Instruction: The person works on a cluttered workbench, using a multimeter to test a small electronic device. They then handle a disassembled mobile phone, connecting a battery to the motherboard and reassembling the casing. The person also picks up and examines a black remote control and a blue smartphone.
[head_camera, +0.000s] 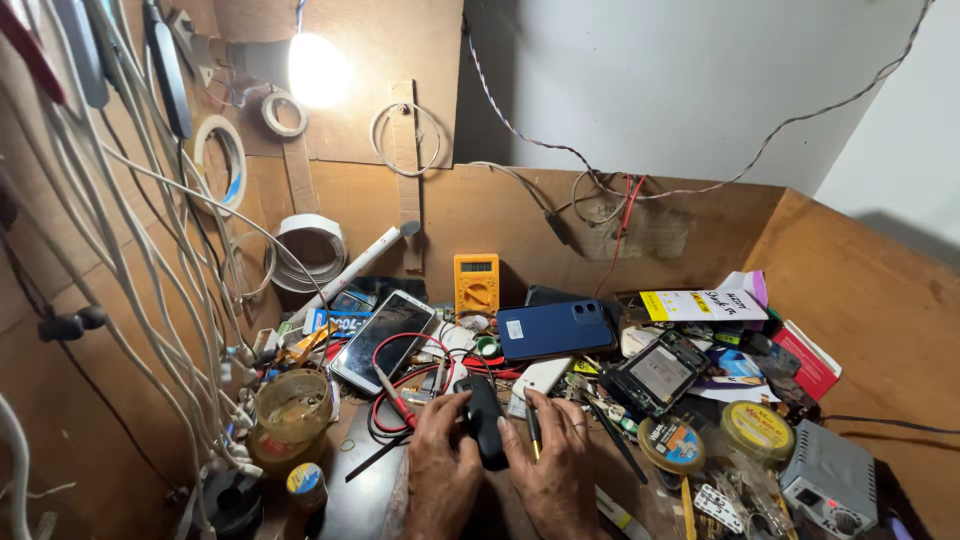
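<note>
Small black oblong plastic device (484, 420) at bench centre, low in frame, held upright-lengthwise between both hands. Left hand (441, 470) closed around its left edge, thumb up along the casing. Right hand (552, 468) gripping the right edge, fingers curled; thin dark tool (533, 432) pinched alongside, tip pointing to 12 o'clock.

At 11 o'clock from device: red-handled probe (392, 396) with looping red lead (408, 352), just beside left fingertips. Beyond it, white-framed smartphone with glossy dark screen (383, 340), tilted. At 12 o'clock: yellow digital multimeter (476, 284) leaning on brown plywood back wall (690, 215). At 1 o'clock: blue smartphone lying back-up (556, 329); white phone shell (540, 379) near right fingertips. At 2 o'clock: opened phone with exposed internals (657, 372). At 3 o'clock: round yellow-lidded tin (758, 428), dark round tin (671, 443), grey metal box with red light (829, 482).

At 9 o'clock: round amber-stained jar (292, 406), close to left wrist. Bundle of white cables (130, 250) hanging along left wall, crowding that edge.

Open room: only dark bench patch (362, 490) at 7 o'clock. Clutter close on right and far sides. Right plywood side wall (860, 300) well apart from hands.
</note>
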